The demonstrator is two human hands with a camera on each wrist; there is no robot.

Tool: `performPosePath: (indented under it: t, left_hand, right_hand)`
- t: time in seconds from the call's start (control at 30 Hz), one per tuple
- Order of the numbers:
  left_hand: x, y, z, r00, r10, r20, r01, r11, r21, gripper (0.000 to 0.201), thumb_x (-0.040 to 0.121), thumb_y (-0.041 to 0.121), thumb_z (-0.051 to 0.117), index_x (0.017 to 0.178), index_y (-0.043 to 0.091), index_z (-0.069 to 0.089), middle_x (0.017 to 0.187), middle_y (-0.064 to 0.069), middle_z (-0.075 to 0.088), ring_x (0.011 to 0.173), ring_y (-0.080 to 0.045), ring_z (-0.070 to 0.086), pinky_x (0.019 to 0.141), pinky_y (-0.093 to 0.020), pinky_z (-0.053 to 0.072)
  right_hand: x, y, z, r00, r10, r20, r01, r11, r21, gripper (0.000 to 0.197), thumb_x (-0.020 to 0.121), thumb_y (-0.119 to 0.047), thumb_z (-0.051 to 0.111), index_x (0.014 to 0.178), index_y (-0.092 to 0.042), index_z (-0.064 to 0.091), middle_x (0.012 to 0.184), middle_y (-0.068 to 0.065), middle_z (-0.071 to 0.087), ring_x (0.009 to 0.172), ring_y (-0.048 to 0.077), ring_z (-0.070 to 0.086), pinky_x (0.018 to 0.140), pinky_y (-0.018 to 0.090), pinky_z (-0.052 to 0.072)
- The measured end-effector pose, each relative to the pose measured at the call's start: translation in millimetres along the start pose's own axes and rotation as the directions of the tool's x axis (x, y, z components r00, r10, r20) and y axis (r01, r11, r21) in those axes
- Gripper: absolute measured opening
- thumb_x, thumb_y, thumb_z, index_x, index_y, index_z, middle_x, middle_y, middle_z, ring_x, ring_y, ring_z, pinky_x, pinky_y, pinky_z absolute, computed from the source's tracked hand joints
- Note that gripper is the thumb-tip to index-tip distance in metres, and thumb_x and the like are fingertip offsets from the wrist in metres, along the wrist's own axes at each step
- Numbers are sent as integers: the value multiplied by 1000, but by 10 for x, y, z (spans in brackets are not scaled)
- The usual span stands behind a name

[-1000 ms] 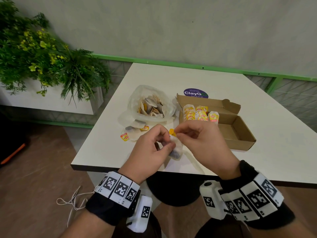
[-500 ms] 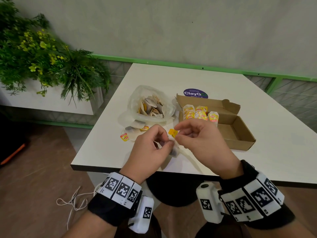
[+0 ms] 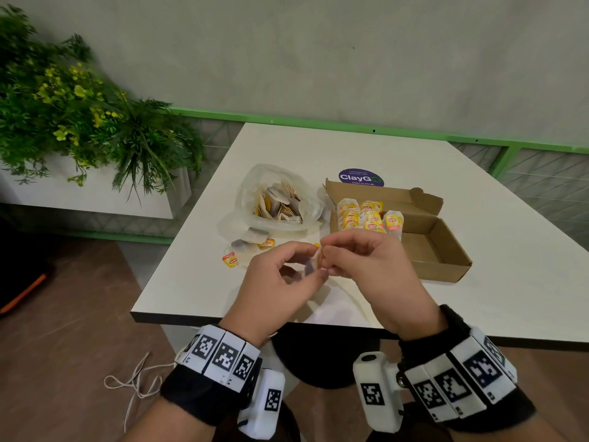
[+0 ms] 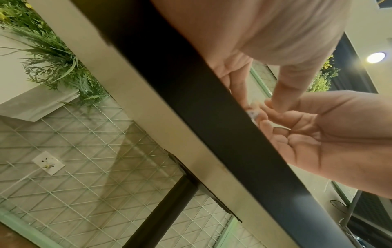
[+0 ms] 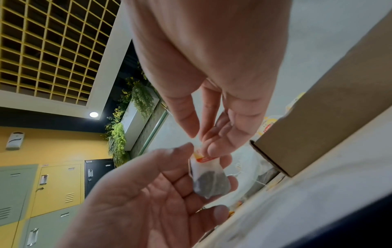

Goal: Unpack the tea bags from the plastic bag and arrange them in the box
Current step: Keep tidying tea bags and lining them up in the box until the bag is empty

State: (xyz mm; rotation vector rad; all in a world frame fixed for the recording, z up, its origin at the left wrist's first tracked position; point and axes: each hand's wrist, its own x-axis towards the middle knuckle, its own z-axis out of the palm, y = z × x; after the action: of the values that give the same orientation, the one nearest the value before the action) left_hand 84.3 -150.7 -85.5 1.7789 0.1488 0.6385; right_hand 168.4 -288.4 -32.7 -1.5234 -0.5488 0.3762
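Where the white table [image 3: 478,282] meets its near edge, the left hand [image 3: 274,291] and right hand [image 3: 366,266] both pinch one tea bag [image 5: 208,177]. The cardboard box [image 3: 446,250] just beyond is filled at its left end, bare at its right. The plastic bag [image 3: 277,199] lies beside it.

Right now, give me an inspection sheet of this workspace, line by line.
Surface: white table, purple round sticker near the far edge.
Job's things: open cardboard box with tea bags standing at its left end; plastic bag holding more; one tea bag held between both hands.
Clutter: loose tea bags on the table beside the plastic bag.
Grippers: left hand and right hand both pinch the held tea bag.
Cables: white cord on the floor.
Surroundings: planter at left, grey wall.
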Motion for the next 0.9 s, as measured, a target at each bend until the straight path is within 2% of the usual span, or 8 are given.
performPosePath:
  t: [0.1, 0.23, 0.37, 0.47, 0.57, 0.7, 0.83, 0.9]
  left_hand:
    - [4, -10, -4, 1000, 12, 16, -12, 1000, -18, 22, 83, 20, 79, 104, 25, 76, 93, 8, 76, 91, -13, 70, 74, -25, 56]
    - [13, -36, 0, 1000, 7, 6, -7, 1000, -30, 16, 85, 13, 75, 95, 26, 77, 86, 3, 76, 84, -23, 72, 75, -43, 59]
    - [10, -15, 1, 1000, 0, 27, 3, 995, -101, 17, 86, 7, 73, 95, 22, 76, 81, -3, 77, 78, -23, 74, 75, -37, 58]
    - [26, -22, -13, 998, -37, 47, 44, 986, -160, 34, 88, -7, 71, 105, 22, 74, 87, -5, 79, 81, -18, 75, 80, -33, 58]
    - [41, -16, -33, 997, -48, 65, 59, 982, -181, 39, 88, -3, 72, 112, 27, 71, 88, -6, 79, 84, -22, 76, 85, -38, 59]
    - [51, -12, -44, 995, -79, 56, 88, 980, -181, 36, 89, -6, 71, 110, 24, 70, 91, -4, 80, 85, -19, 76, 84, -37, 58]
    - [39, -5, -38, 995, -80, 60, 90, 979, -183, 36, 86, 6, 71, 118, 23, 67, 81, -7, 77, 78, -24, 70, 80, -44, 55]
    - [40, -7, -43, 995, -79, 59, 89, 978, -191, 38, 86, 9, 70, 121, 22, 66, 79, -8, 77, 78, -25, 70, 81, -45, 56]
  right_hand:
    - [-12, -10, 19, 1000, -15, 26, 15, 1000, 12, 15, 85, 8, 69, 95, -2, 75, 80, 16, 74, 73, 19, 71, 72, 27, 59]
    - [2, 58, 25, 995, -91, 42, 98, 977, -188, 18, 81, 1, 78, 94, -12, 76, 82, 14, 70, 68, 11, 63, 67, 22, 53]
    - [43, 119, 15, 983, -184, 17, 175, 898, -404, 11, 81, -13, 81, 85, -22, 76, 86, 3, 63, 69, 9, 53, 65, 24, 48]
    - [62, 82, -5, 986, -159, 47, 166, 935, -313, 6, 86, -6, 76, 87, -11, 75, 78, 2, 71, 66, 5, 58, 65, 20, 48]
    - [83, 45, -45, 988, -140, 56, 150, 956, -252, 3, 88, -3, 73, 90, -5, 74, 74, 2, 71, 64, 4, 61, 63, 19, 49]
    - [106, 18, -72, 991, -119, 56, 128, 967, -220, 2, 88, -2, 73, 89, -3, 74, 68, -5, 70, 60, 0, 60, 61, 15, 48]
    - [119, -40, -58, 991, -125, 52, 133, 966, -220, 3, 87, -3, 73, 89, -5, 75, 79, 12, 74, 69, 10, 64, 68, 24, 55]
    - [130, -57, -58, 994, -95, 58, 105, 971, -213, 5, 87, -5, 75, 91, -6, 76, 82, 14, 75, 73, 16, 67, 73, 31, 56]
